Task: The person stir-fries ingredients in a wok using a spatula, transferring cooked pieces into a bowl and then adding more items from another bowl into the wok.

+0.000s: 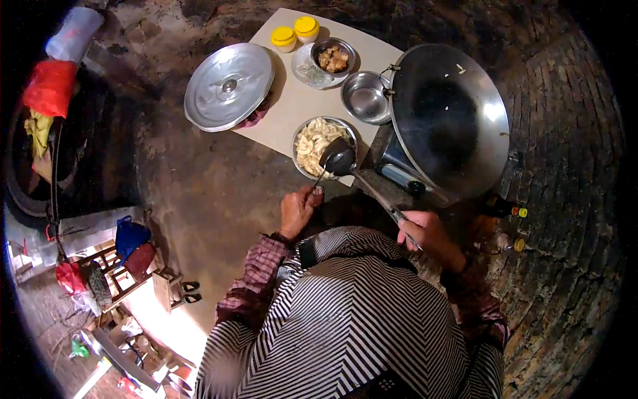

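Note:
My right hand (421, 230) grips the long handle of a dark metal wok ladle (339, 156). The ladle's head lies over a metal bowl (297, 162) filled with pale, sliced food (317, 139). My left hand (298, 210) is closed around a thin dark utensil (319, 180), whose tip reaches the ladle's edge; its exact kind is unclear. To the right, a large wok (481, 144) sits tilted in view over a stove (394, 162), with only a few pale scraps inside. A shallow metal bowl (366, 97) stands against the wok's left side.
A pale board (279, 107) carries a small bowl of brownish chunks (333, 59), a plate (304, 72) and two yellow-lidded jars (295, 34). A large metal lid (229, 87) rests at its left. Bottles (508, 207) stand right of the stove; slippers (191, 293) lie lower left.

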Demonstrator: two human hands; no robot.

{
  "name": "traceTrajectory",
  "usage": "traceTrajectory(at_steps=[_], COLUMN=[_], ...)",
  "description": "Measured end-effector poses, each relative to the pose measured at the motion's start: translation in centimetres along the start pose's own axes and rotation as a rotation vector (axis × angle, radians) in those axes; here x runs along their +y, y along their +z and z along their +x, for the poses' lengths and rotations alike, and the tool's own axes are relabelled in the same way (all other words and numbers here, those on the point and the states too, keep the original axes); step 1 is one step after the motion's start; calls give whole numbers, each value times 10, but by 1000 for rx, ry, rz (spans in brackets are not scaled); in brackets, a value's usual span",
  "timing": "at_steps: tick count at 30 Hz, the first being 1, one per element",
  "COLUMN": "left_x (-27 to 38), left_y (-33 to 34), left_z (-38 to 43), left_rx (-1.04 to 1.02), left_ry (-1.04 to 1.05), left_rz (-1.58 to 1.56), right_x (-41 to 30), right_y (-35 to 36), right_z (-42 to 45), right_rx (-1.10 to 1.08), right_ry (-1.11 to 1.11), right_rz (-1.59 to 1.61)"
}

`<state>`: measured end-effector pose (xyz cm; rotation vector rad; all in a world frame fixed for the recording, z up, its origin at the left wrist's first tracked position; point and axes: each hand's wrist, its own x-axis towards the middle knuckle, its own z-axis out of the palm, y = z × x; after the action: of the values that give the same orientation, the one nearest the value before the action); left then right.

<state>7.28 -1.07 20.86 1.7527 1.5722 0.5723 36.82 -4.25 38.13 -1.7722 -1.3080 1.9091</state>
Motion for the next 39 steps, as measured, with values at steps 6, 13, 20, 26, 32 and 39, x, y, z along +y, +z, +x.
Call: traceTrajectory(at_steps=[6,13,20,26,32,39], left_x=[-21,2,27,20,-4,14], left_y=[6,-11,-27,-22,-17,-21], left_z=[12,3,-22,-20,-5,-6], left_rx=[194,256,53,115,211,377], left_ry=[-41,-58,-11,65,43,65], left_rz=[-28,-97,-2,127,361,13], right_x=[18,24,18,17,25,19], right_y=[-3,-5,-1,0,-6,-15], right_z=[-4,-14,-3,0,-14,-43], right_rx=[37,87,55,70,121,115], right_ry=[38,18,-81,-132,-97,-28], right_rz=[-7,52,46,88,69,48])
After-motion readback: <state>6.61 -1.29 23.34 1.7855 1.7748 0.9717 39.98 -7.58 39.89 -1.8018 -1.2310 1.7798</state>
